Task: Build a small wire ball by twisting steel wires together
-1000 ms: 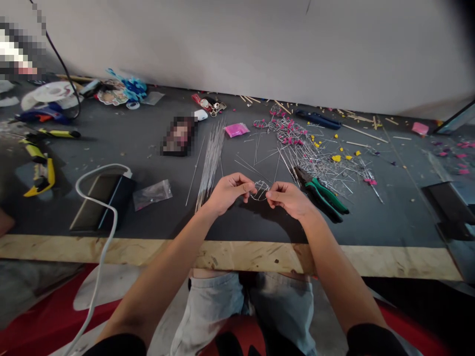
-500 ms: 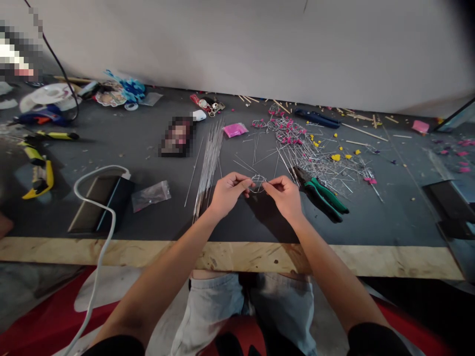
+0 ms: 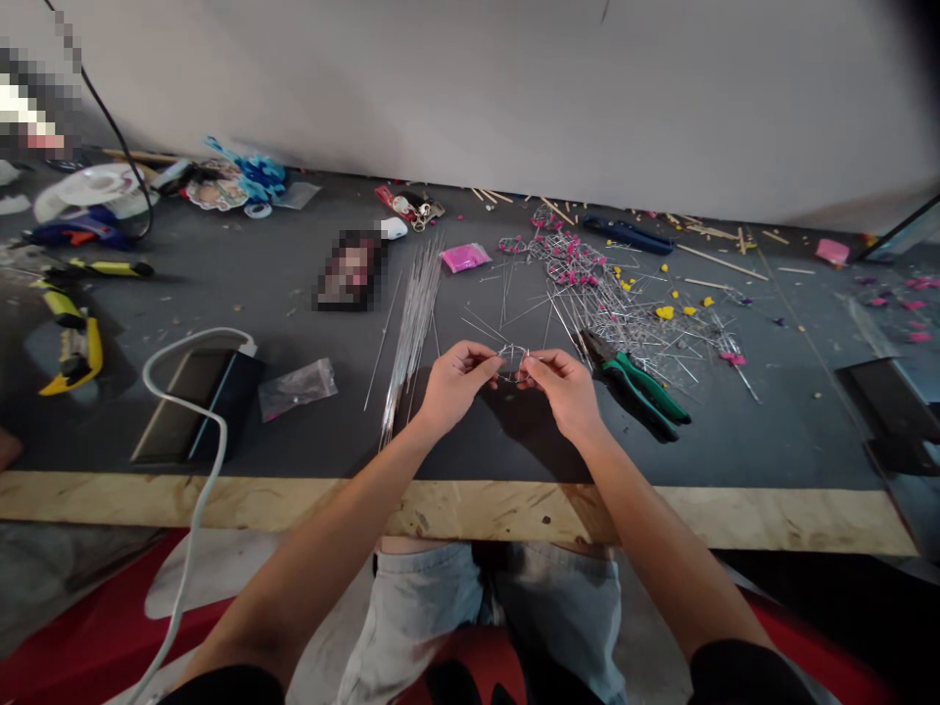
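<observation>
Between my two hands is a small rounded frame of bent silver wire [image 3: 513, 351], held just above the dark table top. My left hand [image 3: 456, 384] pinches its left side with thumb and fingers. On the opposite side, my right hand [image 3: 564, 390] grips it the same way, and the fingertips hide part of the wire. A bundle of straight wires [image 3: 411, 333] lies to the left of my left hand. Green-handled pliers [image 3: 635, 387] rest just right of my right hand. Beyond them spreads a heap of wire pieces [image 3: 573, 257] with pink bits on them.
A black power bank [image 3: 198, 401] with a white cable [image 3: 220, 431] lies at left, beside a small clear bag [image 3: 300, 389]. Yellow-handled tools [image 3: 77, 348] are further left. A pink packet [image 3: 465, 258] and a dark blue tool [image 3: 628, 235] lie toward the wall.
My right fingers have shifted slightly on the wire frame and its angle has changed a little. My left hand keeps nearly the same place.
</observation>
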`<state>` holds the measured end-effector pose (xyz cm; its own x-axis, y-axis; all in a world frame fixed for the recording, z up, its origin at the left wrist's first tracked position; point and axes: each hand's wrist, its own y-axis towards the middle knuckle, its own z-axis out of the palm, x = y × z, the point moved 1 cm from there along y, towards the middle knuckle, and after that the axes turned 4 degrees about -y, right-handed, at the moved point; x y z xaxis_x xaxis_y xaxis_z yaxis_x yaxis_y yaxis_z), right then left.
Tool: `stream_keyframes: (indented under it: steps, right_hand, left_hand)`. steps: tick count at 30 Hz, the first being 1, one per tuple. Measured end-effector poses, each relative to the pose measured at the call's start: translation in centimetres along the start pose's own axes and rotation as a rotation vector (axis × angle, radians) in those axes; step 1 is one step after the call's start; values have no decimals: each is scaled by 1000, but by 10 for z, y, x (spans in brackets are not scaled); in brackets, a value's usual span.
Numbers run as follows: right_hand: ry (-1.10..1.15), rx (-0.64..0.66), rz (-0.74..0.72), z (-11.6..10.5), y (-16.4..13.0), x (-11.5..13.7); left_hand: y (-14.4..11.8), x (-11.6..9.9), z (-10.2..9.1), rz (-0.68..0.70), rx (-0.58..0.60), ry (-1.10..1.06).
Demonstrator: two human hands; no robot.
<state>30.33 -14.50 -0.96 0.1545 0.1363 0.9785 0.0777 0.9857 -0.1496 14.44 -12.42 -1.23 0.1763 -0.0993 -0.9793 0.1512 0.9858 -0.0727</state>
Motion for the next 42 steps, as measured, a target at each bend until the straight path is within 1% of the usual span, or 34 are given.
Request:
stream_keyframes:
  steps: [2, 4, 5, 7, 10, 14, 17, 21, 27, 32, 34, 37, 42]
  right_hand:
    - [-36, -26, -36, 1, -1, -1]
    - [-60, -33, -61, 1, -1, -1]
    - [-72, -33, -67, 1, -2, -1]
    - [-98, -29, -71, 1, -2, -2]
    - [-131, -30, -73, 1, -3, -3]
    - [-156, -23, -82, 1, -3, -4]
    - [-182, -28, -87, 1, -3, -4]
    - [-208, -43, -118, 0, -4, -2]
    - [-236, -111, -157, 0, -4, -2]
    - [-234, -183, -157, 2, -2, -4]
    - [-215, -190, -150, 4, -1, -5]
    - [-139, -151, -107, 6, 1, -8]
    - [8, -55, 65, 5, 6, -11]
  left_hand:
    - [-2, -2, 0, 170, -57, 216]
    - [-5, -4, 0, 327, -63, 407]
    - [-6, -5, 0, 383, -51, 486]
    - [-8, -5, 0, 452, -24, 620]
    - [-7, -2, -1, 547, -22, 782]
    - [-6, 2, -1, 648, -36, 894]
    - [-6, 3, -1, 676, -24, 923]
    - [-6, 2, -2, 708, 29, 940]
    - [-9, 4, -1, 725, 90, 990]
    - [-13, 8, 2, 691, 53, 1006]
    - [-13, 8, 3, 673, 35, 1015]
    - [-13, 7, 3, 654, 29, 1027]
    - [-12, 6, 3, 608, 18, 1028]
